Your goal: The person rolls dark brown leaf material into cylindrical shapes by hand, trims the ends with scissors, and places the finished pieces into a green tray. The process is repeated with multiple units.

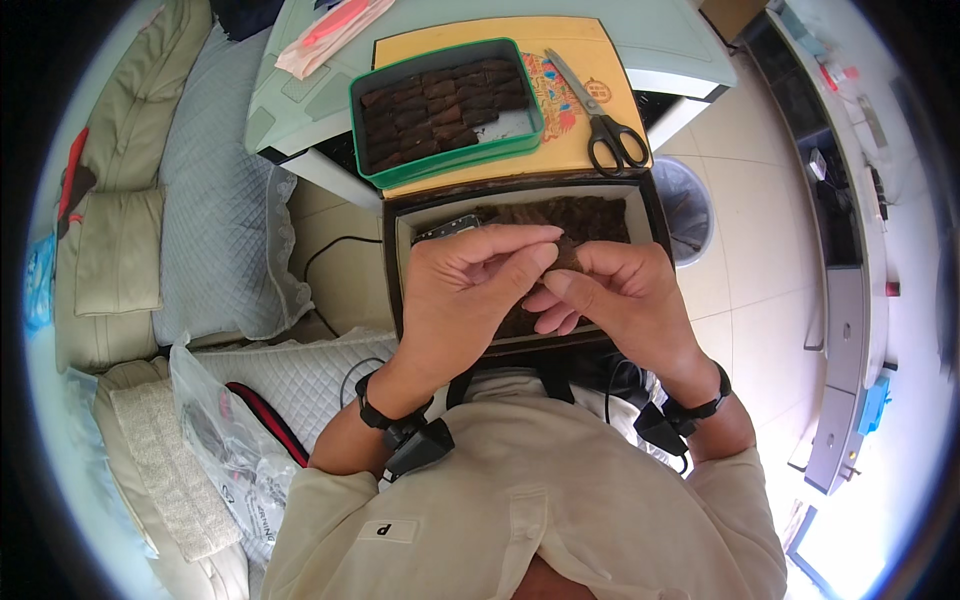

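Note:
My left hand (469, 289) and my right hand (626, 289) meet over an open box, both pinching a small piece of dark brown dried leaf (568, 257) between thumbs and fingers. Beneath them the box (642, 214), dark-edged with a pale lining, holds a mass of brown dried leaf (592, 216). Part of its contents is hidden by my hands. Beyond it, a green-rimmed rectangular tin (457, 169) contains rows of small dark brown rolled bundles (442, 97). Bare floor of the tin shows at its near right corner. Black-handled scissors (600, 120) lie to the right of the tin.
The tin and scissors rest on a yellow printed lid (559, 154) against a glass-topped table (679, 37). A dark perforated object (448, 227) sits in the box's left corner. A lined waste bin (694, 214) stands right; a quilted-covered sofa (206, 225) and plastic bag (217, 450) are left.

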`<state>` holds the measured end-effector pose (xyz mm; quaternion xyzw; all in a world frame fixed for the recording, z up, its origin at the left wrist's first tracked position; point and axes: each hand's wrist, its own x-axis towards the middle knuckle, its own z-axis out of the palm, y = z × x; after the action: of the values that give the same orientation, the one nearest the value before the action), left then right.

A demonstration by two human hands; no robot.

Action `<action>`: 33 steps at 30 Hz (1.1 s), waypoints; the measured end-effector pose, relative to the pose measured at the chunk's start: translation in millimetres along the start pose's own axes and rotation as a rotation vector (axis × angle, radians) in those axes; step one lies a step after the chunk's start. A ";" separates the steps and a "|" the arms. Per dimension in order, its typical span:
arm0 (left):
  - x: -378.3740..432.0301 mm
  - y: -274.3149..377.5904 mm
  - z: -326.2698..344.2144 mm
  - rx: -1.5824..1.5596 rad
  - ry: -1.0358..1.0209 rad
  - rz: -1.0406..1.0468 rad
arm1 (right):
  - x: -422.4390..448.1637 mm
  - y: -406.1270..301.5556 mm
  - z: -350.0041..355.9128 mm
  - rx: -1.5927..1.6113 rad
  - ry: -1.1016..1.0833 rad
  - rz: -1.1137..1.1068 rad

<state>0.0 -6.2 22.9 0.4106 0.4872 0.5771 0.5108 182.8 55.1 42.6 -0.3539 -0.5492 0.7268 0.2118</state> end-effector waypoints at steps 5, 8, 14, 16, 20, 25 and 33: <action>2.2 1.1 -2.2 -0.106 0.032 -0.039 | -0.6 -0.8 1.2 -0.003 0.031 0.004; 3.0 0.0 -3.1 -0.140 0.041 -0.031 | -0.5 0.1 -0.1 -0.031 0.040 -0.008; 3.8 0.5 -2.1 -0.179 0.046 -0.052 | -0.9 5.0 -1.7 -0.008 0.040 -0.011; 2.5 1.1 -2.3 -0.157 0.051 -0.061 | -1.6 3.5 -1.7 -0.036 0.033 -0.001; -0.9 2.7 -0.9 -0.126 0.038 -0.063 | 0.9 2.9 -0.8 -0.004 0.026 -0.002; -1.7 0.3 3.3 -0.172 0.049 -0.047 | 1.9 10.4 3.0 0.028 0.089 -0.053; 0.5 -1.4 2.7 -0.183 0.038 -0.014 | 1.0 12.9 2.1 0.055 0.076 -0.064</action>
<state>2.9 -5.4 22.0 0.3477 0.4451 0.6232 0.5410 181.7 50.5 30.5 -0.3576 -0.5317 0.7205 0.2652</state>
